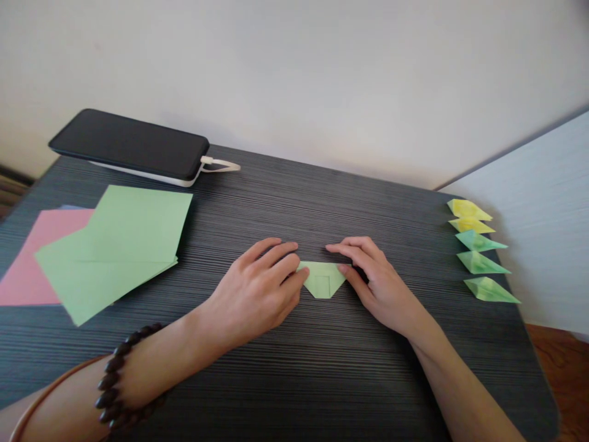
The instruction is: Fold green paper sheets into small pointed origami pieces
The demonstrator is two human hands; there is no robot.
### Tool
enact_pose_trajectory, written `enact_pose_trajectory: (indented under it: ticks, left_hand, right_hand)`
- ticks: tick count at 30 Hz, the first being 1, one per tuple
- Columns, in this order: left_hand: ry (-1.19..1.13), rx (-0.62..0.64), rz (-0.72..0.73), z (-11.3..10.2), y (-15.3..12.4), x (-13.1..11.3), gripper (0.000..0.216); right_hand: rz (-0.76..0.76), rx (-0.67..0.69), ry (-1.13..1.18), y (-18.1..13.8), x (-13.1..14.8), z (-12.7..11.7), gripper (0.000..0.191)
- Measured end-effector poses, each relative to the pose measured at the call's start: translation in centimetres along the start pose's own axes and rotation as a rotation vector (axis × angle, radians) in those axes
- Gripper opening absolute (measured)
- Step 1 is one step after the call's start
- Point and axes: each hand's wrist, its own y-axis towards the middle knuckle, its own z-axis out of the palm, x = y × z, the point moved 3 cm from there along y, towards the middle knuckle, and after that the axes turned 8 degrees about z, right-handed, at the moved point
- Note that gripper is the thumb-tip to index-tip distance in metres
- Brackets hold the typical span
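A small piece of folded light green paper [323, 285] lies on the dark table, wide along its far edge and tapering to a short flat edge nearer me. A square crease or flap shows in its middle. My left hand [262, 285] has its fingers bent over the paper's left end and hides that corner. At the right end, the thumb of my right hand [380, 282] presses on the upper corner, with the index finger curved just beyond the far edge.
Green sheets [133, 227] overlap a pink sheet [27, 264] on the left. Behind them a black phone [133, 142] rests on a white block with a short white cable [225, 166]. Several folded yellow and green paper pieces [483, 263] line the table's right edge. A wall [322, 80] stands behind.
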Motion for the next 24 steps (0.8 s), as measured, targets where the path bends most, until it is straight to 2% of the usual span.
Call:
enact_pose_trajectory:
  ticks: [9,17,21,24]
  left_hand:
    - [-0.086,-0.048,-0.024,0.1,-0.3,0.6,0.016]
    - [-0.183,-0.041,-0.204,1.1,-0.1,2.0,0.023]
    - [-0.278,-0.072,-0.23,1.4,-0.1,2.5,0.018]
    - [-0.289,-0.081,-0.252,1.5,-0.1,2.6,0.025]
  right_hand:
    - [-0.065,0.072,0.023,0.1,-0.4,-0.5,0.035]
    - [-0.106,-0.119,-0.096,0.1,0.3,0.9,0.031]
    - [-0.094,-0.164,-0.118,0.1,0.6,1.2,0.026]
    - [-0.084,-0.177,-0.108,0.1,0.8,1.2,0.021]
